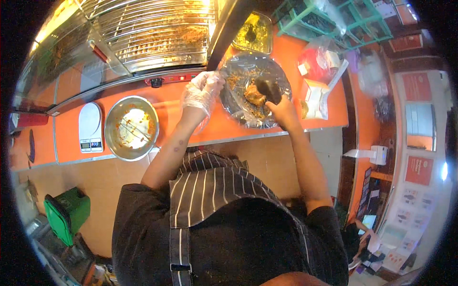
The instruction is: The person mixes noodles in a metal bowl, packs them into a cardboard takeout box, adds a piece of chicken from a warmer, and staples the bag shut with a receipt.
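Observation:
A round board [232, 101] covered in clear plastic film lies on the orange counter, strewn with brown crumbs and scraps. On it rests a piece of browned cooked meat [254, 95]. My right hand [283, 112], bare, is closed around the handle of a dark, broad-bladed cleaver [268, 89], its blade beside the meat. My left hand [205, 90] wears a clear plastic glove and hovers at the board's left edge. Its fingers are curled together; what they hold, if anything, is hidden.
To the left stand a steel bowl [110, 125] with orange sauce smears and a white kitchen scale [90, 120]. A heated display case [162, 66] with wire racks borders the back. Right of the board are an open white carton [316, 97], a red bagged item [318, 63] and a green crate [334, 21].

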A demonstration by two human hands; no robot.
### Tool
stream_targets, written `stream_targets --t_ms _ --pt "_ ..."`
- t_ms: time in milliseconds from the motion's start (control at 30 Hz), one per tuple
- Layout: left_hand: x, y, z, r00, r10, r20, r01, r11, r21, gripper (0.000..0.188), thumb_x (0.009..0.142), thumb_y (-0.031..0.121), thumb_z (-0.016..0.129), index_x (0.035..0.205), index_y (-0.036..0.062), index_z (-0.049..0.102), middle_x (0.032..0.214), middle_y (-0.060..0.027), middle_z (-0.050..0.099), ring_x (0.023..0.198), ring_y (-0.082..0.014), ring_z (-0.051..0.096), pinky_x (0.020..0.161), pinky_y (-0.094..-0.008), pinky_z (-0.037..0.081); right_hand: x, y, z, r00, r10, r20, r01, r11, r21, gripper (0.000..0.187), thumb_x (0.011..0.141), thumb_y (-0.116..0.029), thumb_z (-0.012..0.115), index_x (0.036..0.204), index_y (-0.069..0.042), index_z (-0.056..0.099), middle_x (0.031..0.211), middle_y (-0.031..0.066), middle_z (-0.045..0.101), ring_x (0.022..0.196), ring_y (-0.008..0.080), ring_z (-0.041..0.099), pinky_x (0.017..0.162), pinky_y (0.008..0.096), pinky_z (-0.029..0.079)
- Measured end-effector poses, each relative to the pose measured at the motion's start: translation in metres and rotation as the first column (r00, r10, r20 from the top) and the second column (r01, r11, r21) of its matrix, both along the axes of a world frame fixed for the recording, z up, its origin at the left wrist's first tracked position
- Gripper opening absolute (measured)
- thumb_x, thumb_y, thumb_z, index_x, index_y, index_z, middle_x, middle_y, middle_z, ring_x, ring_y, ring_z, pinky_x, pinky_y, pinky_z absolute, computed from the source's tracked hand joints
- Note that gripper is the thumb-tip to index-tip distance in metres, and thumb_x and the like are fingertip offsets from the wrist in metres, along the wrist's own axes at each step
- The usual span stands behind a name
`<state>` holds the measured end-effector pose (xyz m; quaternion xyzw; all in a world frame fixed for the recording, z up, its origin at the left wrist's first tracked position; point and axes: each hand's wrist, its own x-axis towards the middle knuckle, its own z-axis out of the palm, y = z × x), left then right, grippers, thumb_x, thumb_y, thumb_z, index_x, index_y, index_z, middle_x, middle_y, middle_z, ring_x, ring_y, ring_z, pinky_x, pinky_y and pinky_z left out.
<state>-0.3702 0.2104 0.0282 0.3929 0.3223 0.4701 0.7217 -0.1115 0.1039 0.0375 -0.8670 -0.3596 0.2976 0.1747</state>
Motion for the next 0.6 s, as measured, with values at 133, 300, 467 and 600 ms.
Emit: stream_targets --t_ms 133,300,467,600 --pt "0.002 0.0 -0.006 0.998 0.007 0.06 -0.003 0.997 -0.079 0.023 0.101 0.022 0.061 0.112 0.0019 0.066 0.095 -0.0039 0.068 0.081 -0.0095 0.058 0.074 -0.0249 0.048 -0.003 -0.024 -0.05 0.935 -0.041 0.353 -0.07 0.953 0.294 0.049 0.085 -0.033 0.073 0.109 0.006 0.057 0.099 0.0295 0.068 0.092 0.0397 0.068 0.082 0.0461 0.053" --pt "-0.004 0.009 0.003 0.999 0.018 0.03 -0.017 0.998 -0.061 0.022 0.101 0.019 0.06 0.112 0.0014 0.066 0.095 -0.0037 0.068 0.078 -0.009 0.057 0.07 -0.024 0.047 0.012 -0.006 -0.049 0.998 0.061 0.0 -0.06 0.991 -0.121 0.049 0.085 -0.036 0.072 0.108 0.005 0.057 0.076 0.0211 0.068 0.062 0.0315 0.069 0.056 0.0428 0.055" --pt "-0.012 0.006 -0.014 0.999 0.029 0.044 -0.027 0.998 -0.054 0.02 0.101 0.015 0.058 0.113 0.0006 0.066 0.1 -0.0049 0.069 0.085 -0.0102 0.06 0.077 -0.0256 0.049 -0.001 -0.011 -0.031 0.967 0.012 0.256 -0.05 0.989 0.14 0.051 0.087 -0.036 0.07 0.113 0.005 0.056 0.086 0.0222 0.069 0.068 0.0326 0.07 0.065 0.0448 0.055" --pt "0.002 0.005 -0.009 0.999 -0.028 0.017 0.029 0.997 -0.07 0.02 0.102 0.014 0.058 0.113 0.0004 0.066 0.103 -0.0055 0.07 0.092 -0.0114 0.063 0.083 -0.0271 0.05 0.029 -0.028 -0.119 0.89 0.077 0.45 -0.15 0.98 0.129 0.048 0.085 -0.035 0.071 0.11 0.004 0.058 0.092 0.0249 0.069 0.079 0.0388 0.069 0.074 0.0478 0.055"
